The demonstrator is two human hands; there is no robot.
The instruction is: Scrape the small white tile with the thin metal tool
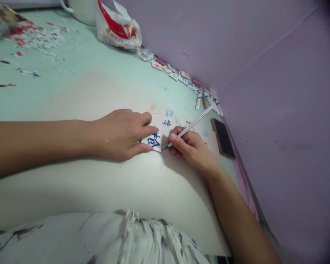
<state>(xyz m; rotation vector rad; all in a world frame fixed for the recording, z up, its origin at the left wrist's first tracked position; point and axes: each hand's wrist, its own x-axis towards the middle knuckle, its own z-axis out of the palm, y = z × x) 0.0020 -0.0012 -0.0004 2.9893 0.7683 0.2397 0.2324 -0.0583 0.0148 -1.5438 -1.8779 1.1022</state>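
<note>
Left hand pinches white block with blue character, thumb and index at opposite edges. Block sits on pale table, between both hands. Right hand grips slim pen-like tool, tip at block's right edge; can't tell from here if touching. Phone right of right hand.

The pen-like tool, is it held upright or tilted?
Tilted: the pen-like tool slants in the right hand, upper end right of its tip.
</note>
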